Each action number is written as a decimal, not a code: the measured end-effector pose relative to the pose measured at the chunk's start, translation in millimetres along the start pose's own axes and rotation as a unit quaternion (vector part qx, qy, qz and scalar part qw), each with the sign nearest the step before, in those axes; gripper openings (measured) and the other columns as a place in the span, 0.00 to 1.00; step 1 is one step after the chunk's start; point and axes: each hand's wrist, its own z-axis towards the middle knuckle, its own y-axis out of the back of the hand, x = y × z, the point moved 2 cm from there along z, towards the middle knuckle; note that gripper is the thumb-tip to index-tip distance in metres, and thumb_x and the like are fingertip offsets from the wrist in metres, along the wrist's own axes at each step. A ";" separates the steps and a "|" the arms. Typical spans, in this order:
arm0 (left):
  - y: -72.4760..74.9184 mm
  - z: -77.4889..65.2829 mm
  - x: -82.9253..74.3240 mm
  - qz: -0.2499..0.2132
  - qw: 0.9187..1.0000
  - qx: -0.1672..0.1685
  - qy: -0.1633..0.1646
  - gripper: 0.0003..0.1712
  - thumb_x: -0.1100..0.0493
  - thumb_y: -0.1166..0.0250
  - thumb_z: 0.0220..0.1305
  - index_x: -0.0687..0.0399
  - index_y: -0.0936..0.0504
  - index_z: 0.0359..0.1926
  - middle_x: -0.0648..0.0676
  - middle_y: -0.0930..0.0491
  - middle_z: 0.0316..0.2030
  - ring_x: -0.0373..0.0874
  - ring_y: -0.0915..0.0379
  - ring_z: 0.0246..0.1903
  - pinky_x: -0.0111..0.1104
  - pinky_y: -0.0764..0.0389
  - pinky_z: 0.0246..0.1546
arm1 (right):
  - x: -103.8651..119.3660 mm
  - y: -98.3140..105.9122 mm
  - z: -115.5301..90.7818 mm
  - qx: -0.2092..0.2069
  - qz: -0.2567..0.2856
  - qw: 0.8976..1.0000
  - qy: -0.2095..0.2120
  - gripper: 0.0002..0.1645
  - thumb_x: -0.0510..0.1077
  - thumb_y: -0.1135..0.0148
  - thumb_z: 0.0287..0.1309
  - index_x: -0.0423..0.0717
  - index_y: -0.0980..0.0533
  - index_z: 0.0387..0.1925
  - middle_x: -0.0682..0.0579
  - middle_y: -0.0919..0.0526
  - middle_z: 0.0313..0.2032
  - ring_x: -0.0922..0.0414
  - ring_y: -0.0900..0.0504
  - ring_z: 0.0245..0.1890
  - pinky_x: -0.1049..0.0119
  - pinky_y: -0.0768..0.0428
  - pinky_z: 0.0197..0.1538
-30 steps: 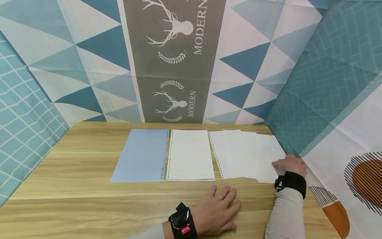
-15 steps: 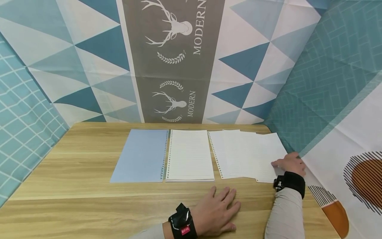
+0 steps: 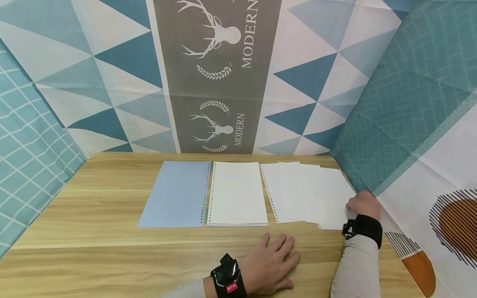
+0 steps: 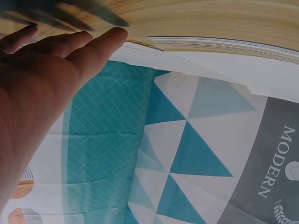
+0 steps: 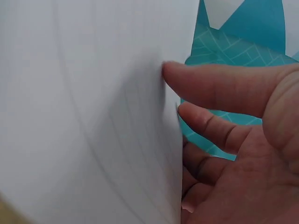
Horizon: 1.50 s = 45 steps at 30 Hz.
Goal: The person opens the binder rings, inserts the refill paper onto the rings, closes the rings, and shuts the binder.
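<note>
Right hand, four o'clock, pinches loose sheets; left hand, six o'clock, spread, empty. Apparently separating; wants light pull.

Behind the wooden table I see a triangle-patterned cloth, deer heads and "MODERN" on its grey band; left of the table, a blue gridded cloth; right of it, a teal brick-patterned cloth.

the head view is bright, evenly lit and crisp, though the loose sheets look washed out. the left wrist view is dimmer, with dark finger shadows from the left hand on the tabletop. at right wrist, the right hand softly shades a blurred sheet.
</note>
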 end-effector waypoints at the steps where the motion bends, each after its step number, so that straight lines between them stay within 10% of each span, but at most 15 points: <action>1: -0.1 -0.2 -0.2 0.001 1.000 0.000 0.000 0.40 0.25 0.64 0.73 0.37 0.37 0.75 0.55 0.37 0.75 0.48 0.35 0.73 0.47 0.23 0.63 | -0.7 0.5 1.5 -0.003 -0.002 1.000 0.008 0.12 0.40 0.45 0.55 0.45 0.29 0.17 0.46 0.25 0.23 0.48 0.28 0.28 0.60 0.29 0.29; 12: -0.9 0.6 -0.6 -0.009 1.000 0.010 0.002 0.39 0.25 0.63 0.73 0.36 0.40 0.76 0.54 0.38 0.76 0.48 0.36 0.73 0.47 0.24 0.63 | 1.0 6.6 -3.0 -0.002 0.120 0.993 0.009 0.24 0.37 0.55 0.65 0.29 0.26 0.58 0.25 0.30 0.63 0.31 0.29 0.57 0.40 0.26 0.55; 30: -1.2 0.3 -1.3 -0.003 1.000 0.007 0.002 0.40 0.25 0.64 0.73 0.36 0.42 0.77 0.53 0.38 0.76 0.47 0.37 0.74 0.46 0.24 0.63 | 0.8 -1.6 -3.5 0.036 0.243 0.968 -0.053 0.28 0.31 0.58 0.62 0.30 0.24 0.61 0.30 0.38 0.73 0.36 0.43 0.74 0.38 0.42 0.75; 38: -1.3 0.1 -1.2 0.000 1.000 0.001 -0.001 0.40 0.25 0.63 0.73 0.36 0.41 0.77 0.53 0.37 0.75 0.47 0.36 0.73 0.46 0.24 0.62 | 1.3 -2.9 -2.3 0.036 0.257 0.964 -0.060 0.31 0.29 0.58 0.59 0.31 0.26 0.63 0.32 0.39 0.73 0.41 0.40 0.60 0.50 0.39 0.54; 45: -1.3 0.0 -0.9 -0.001 1.000 0.006 -0.003 0.40 0.25 0.64 0.73 0.36 0.41 0.77 0.53 0.38 0.76 0.48 0.37 0.74 0.46 0.24 0.63 | 2.1 -2.2 -3.0 0.043 0.264 0.962 -0.059 0.31 0.29 0.57 0.59 0.30 0.27 0.63 0.31 0.41 0.75 0.41 0.43 0.70 0.46 0.42 0.71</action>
